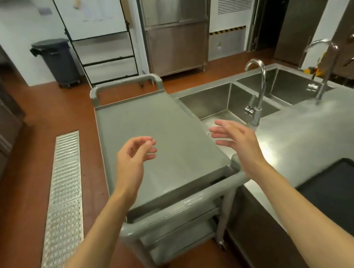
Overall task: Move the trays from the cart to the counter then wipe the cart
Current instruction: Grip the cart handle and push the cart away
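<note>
You are holding your left hand (pixel 137 155) and right hand (pixel 235 140) empty and spread above the bare cart (pixel 157 132), risking nudging it rolling with no cloth in sight.

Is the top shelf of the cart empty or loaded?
Empty: the cart's top shelf shows only bare grey surface; both hands hover above it.

The cart (pixel 160 136) stands left of the bench (pixel 308 133), a tray (pixel 351 200) on the bench's near end, sinks (pixel 217 101) behind.
</note>
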`<state>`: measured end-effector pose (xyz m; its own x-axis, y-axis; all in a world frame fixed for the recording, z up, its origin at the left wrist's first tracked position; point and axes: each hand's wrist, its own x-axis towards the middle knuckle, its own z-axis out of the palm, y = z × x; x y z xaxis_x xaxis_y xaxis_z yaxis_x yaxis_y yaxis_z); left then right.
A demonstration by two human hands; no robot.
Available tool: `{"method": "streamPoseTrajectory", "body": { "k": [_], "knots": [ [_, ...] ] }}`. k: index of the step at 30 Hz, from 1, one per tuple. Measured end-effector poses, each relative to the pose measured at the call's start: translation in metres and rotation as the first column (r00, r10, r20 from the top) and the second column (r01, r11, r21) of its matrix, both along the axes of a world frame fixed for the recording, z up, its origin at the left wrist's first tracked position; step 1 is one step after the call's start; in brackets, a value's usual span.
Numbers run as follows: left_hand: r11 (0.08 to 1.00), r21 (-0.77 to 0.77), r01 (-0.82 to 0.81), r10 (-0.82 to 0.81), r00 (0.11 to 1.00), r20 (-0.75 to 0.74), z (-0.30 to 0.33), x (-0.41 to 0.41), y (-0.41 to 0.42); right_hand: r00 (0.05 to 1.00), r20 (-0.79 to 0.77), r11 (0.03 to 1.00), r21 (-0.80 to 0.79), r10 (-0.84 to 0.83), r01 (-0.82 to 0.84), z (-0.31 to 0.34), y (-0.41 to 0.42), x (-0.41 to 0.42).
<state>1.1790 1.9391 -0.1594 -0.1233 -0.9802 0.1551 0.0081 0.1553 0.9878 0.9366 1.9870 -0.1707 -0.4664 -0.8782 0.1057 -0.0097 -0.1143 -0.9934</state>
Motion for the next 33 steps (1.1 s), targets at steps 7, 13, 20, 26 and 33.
{"method": "streamPoseTrajectory", "body": {
  "k": [7,13,20,26,33],
  "knots": [
    [0.992,0.031,-0.124,0.114,0.971,0.212,-0.050,-0.013,0.007,0.965,-0.229,0.978,0.190,0.125,-0.082,-0.048,-0.011,-0.033],
    [0.985,0.169,0.018,-0.164,0.355,0.920,-0.135,-0.002,0.030,0.259,-0.771,0.806,0.589,0.581,-0.055,-0.111,-0.001,-0.044],
    [0.950,0.171,0.261,-0.155,-0.080,0.985,-0.147,0.008,0.021,-0.016,-0.841,0.840,0.542,0.541,-0.025,-0.135,-0.013,-0.040],
    [0.967,0.181,0.180,-0.158,-0.136,0.978,-0.152,0.014,0.013,-0.047,-0.869,0.870,0.493,0.493,0.018,-0.138,-0.018,-0.027],
    [0.966,0.164,0.198,-0.143,-0.115,0.983,-0.157,0.053,-0.003,-0.052,-0.889,0.890,0.456,0.456,0.004,-0.138,-0.029,0.012]
  ]
}}
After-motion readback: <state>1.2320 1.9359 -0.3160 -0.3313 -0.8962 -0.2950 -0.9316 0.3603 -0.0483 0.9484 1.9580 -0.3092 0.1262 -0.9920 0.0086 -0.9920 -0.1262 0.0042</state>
